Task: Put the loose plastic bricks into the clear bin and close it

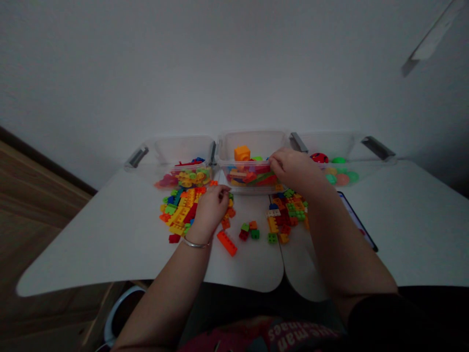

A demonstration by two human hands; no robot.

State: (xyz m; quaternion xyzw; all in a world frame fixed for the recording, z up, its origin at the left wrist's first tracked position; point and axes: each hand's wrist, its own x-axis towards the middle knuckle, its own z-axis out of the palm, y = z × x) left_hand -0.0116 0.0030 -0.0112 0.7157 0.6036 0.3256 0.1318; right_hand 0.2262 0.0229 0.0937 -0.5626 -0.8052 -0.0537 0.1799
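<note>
My left hand rests on the white table beside a pile of coloured building bricks. Its fingers are curled together; what they pinch is hidden. A thin bangle circles that wrist. My right hand reaches over the front wall of the middle clear tub, fingers bent down among the bricks inside. An orange cube stands in that tub. A second brick pile lies under my right wrist. A long orange brick and a few small loose bricks lie between my arms.
Three clear plastic tubs stand in a row against the wall. The left tub holds mixed bricks; the right tub holds coloured balls and a red toy. A dark flat pad lies right of my right arm. The table's front edge is notched.
</note>
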